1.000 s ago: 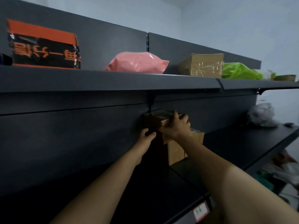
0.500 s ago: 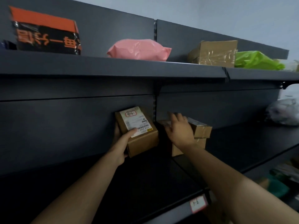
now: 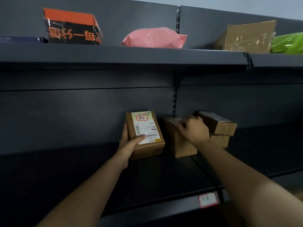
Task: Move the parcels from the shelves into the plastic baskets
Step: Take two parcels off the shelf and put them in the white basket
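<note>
My left hand [image 3: 129, 145] grips a small brown cardboard parcel [image 3: 146, 136] with a white shipping label, held above the middle shelf [image 3: 147, 176]. To its right stands a second brown parcel [image 3: 180, 141] on the shelf, and my right hand [image 3: 193, 128] curls over its top. Behind that hand a taped flat parcel [image 3: 218, 123] lies on another small box [image 3: 219, 141]. No plastic basket is in view.
The upper shelf [image 3: 124, 54] carries an orange-and-black box [image 3: 72, 28], a pink poly bag [image 3: 154, 38], a taped cardboard box [image 3: 246, 36] and a green bag [image 3: 288, 43]. A red-framed tag [image 3: 207, 199] sits on the middle shelf's front edge. Dark back panels close the shelving.
My left hand has lifted the labelled parcel away to the left of the stack. My right hand has closed over the top of the parcel beside it.
</note>
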